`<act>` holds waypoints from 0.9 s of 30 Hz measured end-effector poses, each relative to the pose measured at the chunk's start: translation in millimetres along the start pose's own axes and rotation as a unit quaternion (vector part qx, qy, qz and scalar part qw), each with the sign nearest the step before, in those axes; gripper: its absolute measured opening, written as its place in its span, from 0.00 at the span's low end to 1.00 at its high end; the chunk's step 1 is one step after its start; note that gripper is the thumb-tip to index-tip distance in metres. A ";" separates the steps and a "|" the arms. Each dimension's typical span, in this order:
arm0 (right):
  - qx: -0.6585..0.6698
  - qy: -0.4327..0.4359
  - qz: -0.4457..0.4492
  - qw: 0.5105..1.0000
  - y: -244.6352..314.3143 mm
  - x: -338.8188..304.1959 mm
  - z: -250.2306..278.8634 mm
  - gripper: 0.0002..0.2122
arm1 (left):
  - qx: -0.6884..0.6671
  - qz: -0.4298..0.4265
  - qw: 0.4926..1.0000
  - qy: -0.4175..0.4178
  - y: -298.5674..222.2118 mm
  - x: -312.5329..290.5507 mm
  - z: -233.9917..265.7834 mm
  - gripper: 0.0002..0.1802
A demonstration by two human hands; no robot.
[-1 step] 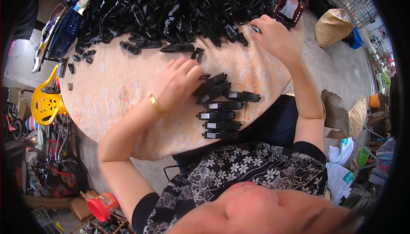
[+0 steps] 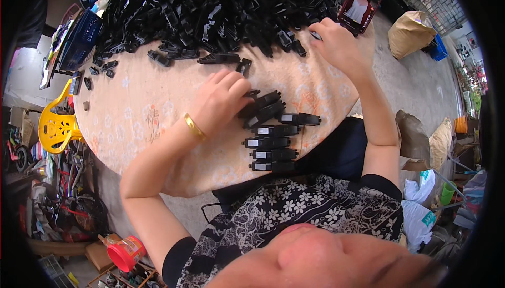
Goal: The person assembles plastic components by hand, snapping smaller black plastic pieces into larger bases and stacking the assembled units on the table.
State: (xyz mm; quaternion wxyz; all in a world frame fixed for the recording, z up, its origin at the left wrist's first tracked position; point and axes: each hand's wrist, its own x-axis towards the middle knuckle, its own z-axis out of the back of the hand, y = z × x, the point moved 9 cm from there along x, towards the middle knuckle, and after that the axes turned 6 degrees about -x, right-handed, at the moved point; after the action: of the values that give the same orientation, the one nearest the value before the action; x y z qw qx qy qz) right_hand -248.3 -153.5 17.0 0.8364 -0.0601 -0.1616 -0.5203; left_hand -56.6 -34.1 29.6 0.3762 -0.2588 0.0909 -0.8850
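Note:
My left hand (image 2: 227,94), a gold bangle at its wrist, rests on the table with curled fingers. Its thumb side meets a black plastic part (image 2: 249,108) at the far end of a row. Two slanted black parts (image 2: 264,110) lie beside it. Nearer to me, several similar black parts (image 2: 271,142) with pale grey faces are lined up one behind another. Over by the pile's right end, my right hand (image 2: 339,46) has its fingers bent together around something small with a pale spot, mostly hidden. A loose black part (image 2: 243,67) lies just beyond my left fingers.
A big heap of black plastic parts (image 2: 210,14) covers the far side of the cloth-covered round table (image 2: 126,114). A phone (image 2: 361,3) showing a person stands at the far right. Beyond the edges are a yellow chair (image 2: 55,125), a brown sack (image 2: 411,34) and a red tub (image 2: 125,254).

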 end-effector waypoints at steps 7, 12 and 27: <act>0.045 -0.002 0.038 0.998 7.8 -3.9 8.1 0.10 | -0.129 -0.004 0.990 0.059 -0.3 -1.4 -4.5 0.14; 0.279 -0.007 0.102 0.955 53.3 -17.1 31.5 0.11 | -0.108 0.007 0.994 0.023 0.2 2.5 -6.1 0.16; 0.244 0.039 0.195 0.949 102.2 -32.2 2.0 0.13 | -0.028 0.225 0.974 0.000 39.8 -4.4 11.3 0.13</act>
State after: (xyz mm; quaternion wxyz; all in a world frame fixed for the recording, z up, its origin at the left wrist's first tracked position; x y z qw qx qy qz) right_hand -170.8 -79.4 15.1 0.9164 0.1356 -0.2355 -0.2937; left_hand -23.4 -58.5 23.3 0.5582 -0.2425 0.1717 -0.7747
